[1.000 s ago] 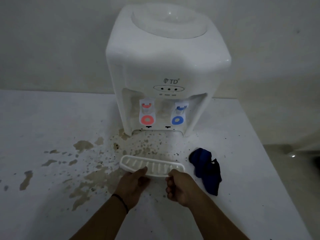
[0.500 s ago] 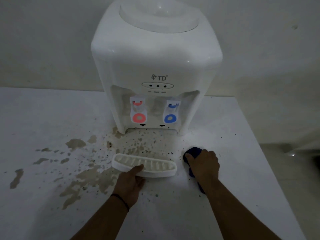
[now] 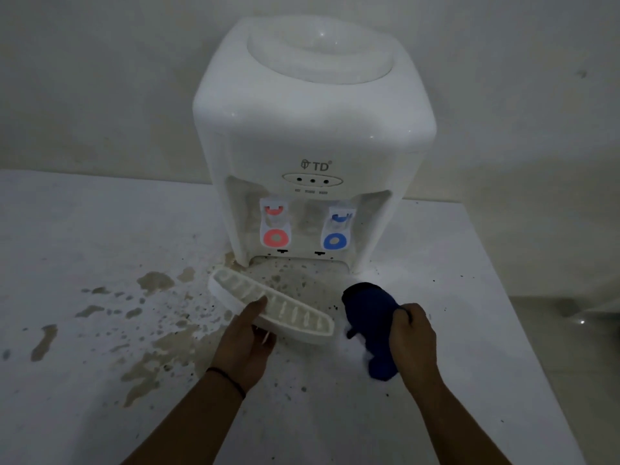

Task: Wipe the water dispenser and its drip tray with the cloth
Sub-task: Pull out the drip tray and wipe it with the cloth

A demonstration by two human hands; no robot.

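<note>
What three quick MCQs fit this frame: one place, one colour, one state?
1. The drip tray is:
A. slotted in the dispenser
B. held out in front of it
C. on the floor

2. The cloth is:
A. dark blue
B. red
C. white

3. The right hand is:
A. flat on the table
B. pressing a tap
C. gripping the cloth

Key: 1 B, the left hand holds the tray before the water dispenser; 2 A, it shows dark blue; 3 C, its fingers curl round the cloth.
</note>
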